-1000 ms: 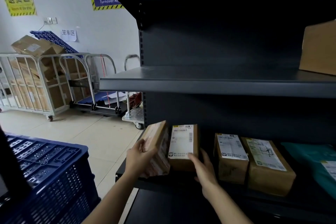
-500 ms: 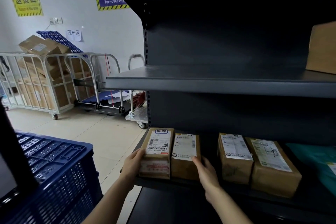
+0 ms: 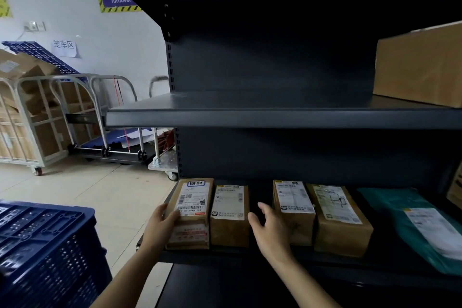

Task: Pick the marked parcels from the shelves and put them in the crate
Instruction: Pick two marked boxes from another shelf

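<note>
Several brown parcels with white labels lie in a row on the lower shelf [image 3: 250, 254]. My left hand [image 3: 160, 226] grips the left side of the leftmost parcel [image 3: 191, 210], thumb on its label. A second parcel [image 3: 229, 215] lies flat beside it. My right hand [image 3: 268, 229] hovers with fingers spread in the gap between the second parcel and a third parcel [image 3: 292, 210], holding nothing. A fourth parcel [image 3: 340, 217] and a teal mailer bag [image 3: 420, 225] lie further right. The blue crate [image 3: 47, 247] stands at lower left.
A large cardboard box [image 3: 420, 65] sits on the upper shelf [image 3: 250, 115] at right. Metal cage carts [image 3: 32, 120] with cardboard boxes and flat trolleys [image 3: 120, 150] stand by the far wall. Bare tiled floor [image 3: 100, 190] lies between the crate and the shelving.
The leftmost parcel, tilted up a second ago, now lies flat on the shelf. My right hand has left the second parcel and moved right into the gap. The view moved closer.
</note>
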### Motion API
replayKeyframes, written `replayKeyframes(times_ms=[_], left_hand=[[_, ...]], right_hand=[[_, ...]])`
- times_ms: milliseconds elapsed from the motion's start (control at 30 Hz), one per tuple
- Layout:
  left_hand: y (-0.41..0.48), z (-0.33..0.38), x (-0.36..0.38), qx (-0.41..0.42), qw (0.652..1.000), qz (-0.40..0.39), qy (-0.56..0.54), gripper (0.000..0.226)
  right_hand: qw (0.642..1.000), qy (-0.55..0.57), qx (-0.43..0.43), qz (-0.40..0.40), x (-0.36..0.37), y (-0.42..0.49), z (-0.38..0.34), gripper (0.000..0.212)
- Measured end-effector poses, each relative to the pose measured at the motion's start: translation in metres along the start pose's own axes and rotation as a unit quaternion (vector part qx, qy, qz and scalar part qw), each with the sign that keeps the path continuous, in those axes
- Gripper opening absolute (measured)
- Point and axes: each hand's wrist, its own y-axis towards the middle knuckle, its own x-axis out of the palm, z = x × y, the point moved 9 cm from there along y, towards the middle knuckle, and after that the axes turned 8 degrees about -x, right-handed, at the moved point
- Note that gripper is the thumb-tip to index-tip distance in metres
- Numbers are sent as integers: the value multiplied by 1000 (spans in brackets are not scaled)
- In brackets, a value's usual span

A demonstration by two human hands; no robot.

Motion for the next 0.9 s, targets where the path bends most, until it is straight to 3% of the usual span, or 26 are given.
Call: replayKeyframes(times_ms=[100, 200, 333, 500, 567, 633, 700, 767, 900], left_hand=[[-11, 0, 0, -2, 1000, -10, -17, 52], [-23, -7, -5, -8, 999, 6, -38, 51], [-40, -18, -7, -8, 996, -2, -89, 35], [-53, -50, -22, -61, 995, 3, -75, 12], [-50, -57, -38, -73, 996, 26, -48, 18], [-41, -51, -67, -54, 993, 102, -18, 20], [-29, -41, -89, -32, 988, 154, 3, 21], [-15, -33, -99, -15, 988, 154, 7, 38], [4, -31, -106, -11, 992, 127, 18, 57]], right_hand=[[984, -99, -148, -8, 17, -8, -48, 41], [950, -182, -236, -92, 65, -19, -85, 48], [914, -261, -248, -185, 113, -23, -98, 61], [910, -239, -268, -207, 129, -25, -101, 65], [902, -271, -265, -205, 130, -25, -102, 80], [898, -303, -245, -204, 135, -25, -103, 93], [903, -306, -241, -183, 138, -27, -108, 87], [902, -286, -270, -179, 144, -34, -115, 74], [870, -232, -346, -264, 162, -50, -123, 62]])
